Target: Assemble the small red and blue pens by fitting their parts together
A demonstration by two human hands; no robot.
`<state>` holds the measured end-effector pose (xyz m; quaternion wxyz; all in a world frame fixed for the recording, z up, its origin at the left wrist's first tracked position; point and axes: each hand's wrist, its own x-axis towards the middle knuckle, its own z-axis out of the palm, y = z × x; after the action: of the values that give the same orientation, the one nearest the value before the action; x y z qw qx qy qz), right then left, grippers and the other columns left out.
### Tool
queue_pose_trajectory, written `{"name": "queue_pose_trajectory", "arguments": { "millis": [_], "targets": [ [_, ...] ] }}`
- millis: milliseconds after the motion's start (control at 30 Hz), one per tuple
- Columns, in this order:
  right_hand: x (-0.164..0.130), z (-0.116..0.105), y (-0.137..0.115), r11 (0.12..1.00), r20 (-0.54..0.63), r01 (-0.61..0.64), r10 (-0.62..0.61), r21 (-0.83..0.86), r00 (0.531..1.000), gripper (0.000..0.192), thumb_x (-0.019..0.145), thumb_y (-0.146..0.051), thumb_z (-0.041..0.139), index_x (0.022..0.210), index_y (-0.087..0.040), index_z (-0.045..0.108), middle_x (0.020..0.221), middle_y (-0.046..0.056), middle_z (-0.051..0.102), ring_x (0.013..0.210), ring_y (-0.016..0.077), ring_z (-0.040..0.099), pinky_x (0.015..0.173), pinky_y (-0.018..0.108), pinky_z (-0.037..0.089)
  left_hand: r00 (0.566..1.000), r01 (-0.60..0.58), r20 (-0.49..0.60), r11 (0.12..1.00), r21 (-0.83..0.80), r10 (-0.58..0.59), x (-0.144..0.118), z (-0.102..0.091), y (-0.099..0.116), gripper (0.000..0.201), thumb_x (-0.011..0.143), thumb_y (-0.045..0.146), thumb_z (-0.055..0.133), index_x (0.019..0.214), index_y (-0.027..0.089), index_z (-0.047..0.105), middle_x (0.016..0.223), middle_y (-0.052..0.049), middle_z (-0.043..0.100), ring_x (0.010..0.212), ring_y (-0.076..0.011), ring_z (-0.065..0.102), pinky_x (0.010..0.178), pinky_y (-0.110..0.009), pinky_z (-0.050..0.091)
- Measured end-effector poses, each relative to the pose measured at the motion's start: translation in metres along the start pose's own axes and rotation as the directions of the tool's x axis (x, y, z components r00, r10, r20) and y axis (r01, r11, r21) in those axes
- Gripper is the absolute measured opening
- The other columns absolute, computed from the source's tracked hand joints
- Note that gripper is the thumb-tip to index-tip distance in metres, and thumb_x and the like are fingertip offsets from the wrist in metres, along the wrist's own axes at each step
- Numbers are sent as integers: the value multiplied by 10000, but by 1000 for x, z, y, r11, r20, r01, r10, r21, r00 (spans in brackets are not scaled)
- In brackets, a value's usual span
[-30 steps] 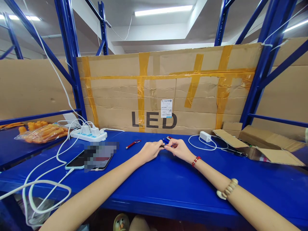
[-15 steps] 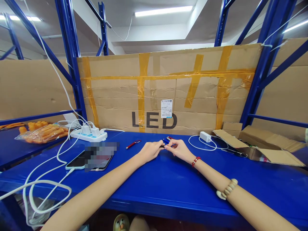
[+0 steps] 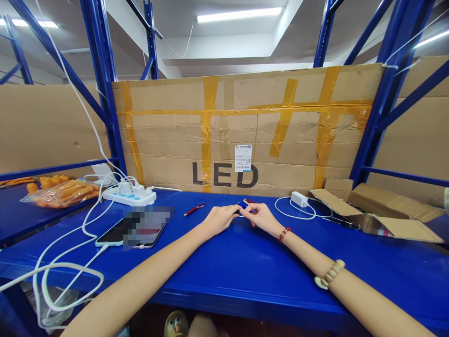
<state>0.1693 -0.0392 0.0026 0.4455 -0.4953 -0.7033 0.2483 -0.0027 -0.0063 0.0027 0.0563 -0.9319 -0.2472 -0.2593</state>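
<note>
Partly hidden, dark piece (image 3: 239, 209), between left fingers (image 3: 230, 211) and right fingers (image 3: 248, 215).

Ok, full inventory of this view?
Metal worktop: 1, blue, centre
Metal rack posts: several, blue, sides
Flat cardboard panels: several, brown, back
Plastic power strip: 1, white, left
Flat phones: 2, dark-screened, left
Cables: several, white, left, right
Slim pen: 1, red, left of hands
Small items: count unclear, blue, red, behind hands
Plastic charger: 1, white, right
Open cardboard box: 1, brown, right
Bagged pieces: many, orange, left
Tube lights: 3, white, ceiling
Round shoe: 1, tan, bottom
Beaded bracelets: 2, red, pale, right arm
Thin item: 1, colour unclear, at fingertips
Left hand: 1, centre
Right hand: 1, centre
</note>
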Motion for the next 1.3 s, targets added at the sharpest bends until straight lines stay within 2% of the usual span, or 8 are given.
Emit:
{"name": "queue_pose_trajectory", "arguments": {
  "millis": [733,933,1100,1200,1300],
  "targets": [
    [3,3,4,1000,8,-6,6,-9,1000,401,663,-534,534,582,-142,519,330,-52,408,304,59,370,355,168,266,998,55,39,996,66,-58,2,1,1,120,873,169,413,987,204,435,945,-6,550,874,-166,538,707,-218,423],
    [2,3,2,999,3,28,-28,-37,1000,376,691,-502,525,599,-138,535,348,-48,411,312,63,382,355,172,278,997,72,12,997,38,-72,2,1,1,105,883,186,397,980,203,433,943,-3,550,864,-167,538,695,-219,419],
    [2,1,-1,990,-94,103,-112,-99,989,340,664,-465,574,757,-140,615,596,9,567,372,62,432,362,184,327,993,118,-7,993,-31,-118,2,-1,2,121,897,212,359,994,218,432,947,8,543,838,-155,539,688,-215,416],
    [3,-2,0,979,-132,174,-187,-103,973,332,666,-447,585,814,-156,648,729,35,587,384,48,429,367,189,346,990,139,-7,988,-69,-140,2,-4,4,127,903,217,343,998,225,427,946,14,542,833,-153,537,672,-213,412],
    [3,-4,2,973,-125,222,-228,-60,966,319,668,-448,585,783,-163,672,805,52,575,368,33,418,355,195,342,987,160,9,982,-98,-160,1,-6,5,128,905,219,338,1002,230,420,929,15,546,815,-155,541,634,-209,405]
  ]
}}
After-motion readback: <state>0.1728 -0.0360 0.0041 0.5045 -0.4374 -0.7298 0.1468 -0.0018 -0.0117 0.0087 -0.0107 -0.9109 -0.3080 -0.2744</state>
